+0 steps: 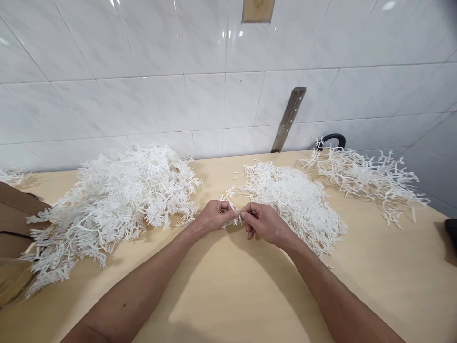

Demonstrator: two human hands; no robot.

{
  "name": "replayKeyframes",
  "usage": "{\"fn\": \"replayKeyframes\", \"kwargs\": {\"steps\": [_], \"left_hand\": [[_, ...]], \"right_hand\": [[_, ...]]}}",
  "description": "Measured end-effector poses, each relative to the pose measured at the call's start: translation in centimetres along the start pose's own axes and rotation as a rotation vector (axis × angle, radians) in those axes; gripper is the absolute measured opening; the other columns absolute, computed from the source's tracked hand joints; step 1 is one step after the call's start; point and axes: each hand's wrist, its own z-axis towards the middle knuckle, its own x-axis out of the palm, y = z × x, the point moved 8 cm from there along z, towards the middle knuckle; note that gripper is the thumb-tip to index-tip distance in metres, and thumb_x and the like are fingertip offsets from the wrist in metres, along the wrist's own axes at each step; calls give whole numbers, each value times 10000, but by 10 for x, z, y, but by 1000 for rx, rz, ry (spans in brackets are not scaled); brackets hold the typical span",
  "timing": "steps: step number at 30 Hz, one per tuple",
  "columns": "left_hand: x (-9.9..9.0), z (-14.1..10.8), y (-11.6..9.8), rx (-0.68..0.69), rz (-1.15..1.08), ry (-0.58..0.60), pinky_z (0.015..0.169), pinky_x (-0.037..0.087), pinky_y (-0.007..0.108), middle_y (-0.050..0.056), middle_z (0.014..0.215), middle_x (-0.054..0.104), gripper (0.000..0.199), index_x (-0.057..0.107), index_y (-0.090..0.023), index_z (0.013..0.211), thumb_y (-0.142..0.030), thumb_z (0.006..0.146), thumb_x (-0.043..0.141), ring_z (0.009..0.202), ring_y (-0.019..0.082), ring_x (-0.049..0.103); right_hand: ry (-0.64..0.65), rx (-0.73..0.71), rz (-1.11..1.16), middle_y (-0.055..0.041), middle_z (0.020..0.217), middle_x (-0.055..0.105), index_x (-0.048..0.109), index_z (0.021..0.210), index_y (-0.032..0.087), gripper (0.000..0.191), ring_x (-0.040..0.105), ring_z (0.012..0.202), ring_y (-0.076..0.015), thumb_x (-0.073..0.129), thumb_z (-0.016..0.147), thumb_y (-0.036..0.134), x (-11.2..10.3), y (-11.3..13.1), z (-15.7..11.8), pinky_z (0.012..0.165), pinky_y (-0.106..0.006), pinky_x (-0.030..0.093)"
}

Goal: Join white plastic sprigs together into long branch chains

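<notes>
My left hand (218,214) is closed in a pinch on a small white branched plastic piece (229,194), whose thin twigs stick out above and below the fingers. Fingertip to fingertip with it, my right hand (260,220) also pinches, at the right end of that piece; what exactly lies between its fingers is too small to make out. Just behind the right hand spreads a pile of short white plastic bits (285,195). To the left rises a larger heap of white branched plastic pieces (132,190), apart from the left hand.
Bare branched white frames (360,171) lie at the back right, near a black curved handle (332,138). A metal strip (290,119) leans on the tiled wall (207,105). At the left edge stands a brown box (17,214). A dark object (452,231) sits at the right edge.
</notes>
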Motion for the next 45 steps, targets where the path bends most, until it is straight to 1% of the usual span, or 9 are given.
{"fn": "replayKeyframes", "kwargs": {"steps": [6, 13, 17, 23, 28, 34, 36, 41, 45], "left_hand": [[1, 2, 5, 41, 47, -28, 488, 264, 222, -53, 548, 436, 345, 552, -170, 638, -474, 768, 652, 513, 83, 357], [-7, -2, 2, 234, 303, -349, 531, 287, 238, -52, 517, 433, 281, 507, -183, 612, -348, 829, 576, 511, 96, 373], [-10, 1, 9, 172, 163, -352, 535, 301, 238, -50, 522, 438, 308, 561, -174, 626, -410, 814, 621, 515, 97, 384], [-14, 2, 14, 117, -20, -341, 505, 253, 239, -54, 517, 392, 427, 558, -161, 578, -523, 783, 653, 506, 84, 325], [-14, 1, 15, 93, -63, -335, 499, 254, 237, -50, 519, 391, 454, 536, -164, 577, -552, 788, 643, 507, 84, 336], [-14, 0, 14, 84, -57, -339, 492, 241, 234, -46, 527, 390, 452, 549, -158, 574, -544, 789, 646, 516, 83, 324], [-13, 0, 12, 94, -60, -333, 497, 248, 233, -43, 533, 401, 444, 553, -158, 577, -535, 792, 644, 524, 86, 337], [-10, 0, 7, 121, -45, -326, 514, 277, 231, -40, 534, 408, 426, 538, -159, 562, -500, 796, 643, 537, 90, 356], [-7, 1, 8, 132, -26, -316, 521, 297, 229, -32, 557, 460, 396, 604, -150, 604, -495, 791, 651, 550, 94, 386]], "right_hand": [[-76, -13, -150, 45, 580, 605, 565, 850, 204, 108, 653, 459, -138, 528, 876, 302, 3, 2, -1, 436, -211, 485], [-234, 146, -115, 38, 509, 606, 490, 818, 207, 59, 626, 379, -152, 529, 855, 233, 4, -14, 9, 376, -212, 468], [-321, 180, -4, 40, 495, 593, 519, 816, 202, 72, 612, 369, -153, 539, 842, 267, -12, -25, 11, 368, -223, 470], [-564, 37, -135, 54, 517, 568, 568, 808, 196, 119, 569, 357, -122, 579, 805, 315, -52, -9, -2, 408, -224, 448], [-434, -10, -181, 11, 617, 612, 608, 865, 194, 143, 574, 434, -142, 537, 827, 311, -48, -1, 0, 475, -273, 475], [-653, -198, -681, -107, 969, 673, 655, 921, 161, 201, 624, 676, -191, 492, 804, 176, -52, 24, -13, 732, -376, 491], [-648, -235, -633, -107, 997, 678, 664, 964, 157, 226, 616, 651, -176, 496, 815, 179, -48, 27, -14, 718, -361, 492], [-442, -301, -432, -42, 879, 712, 700, 906, 198, 194, 606, 602, -144, 555, 885, 325, -23, 33, -8, 642, -296, 492], [-442, -366, -469, -31, 841, 707, 701, 833, 203, 161, 603, 621, -140, 564, 885, 269, -16, 38, -10, 637, -279, 476]]}}
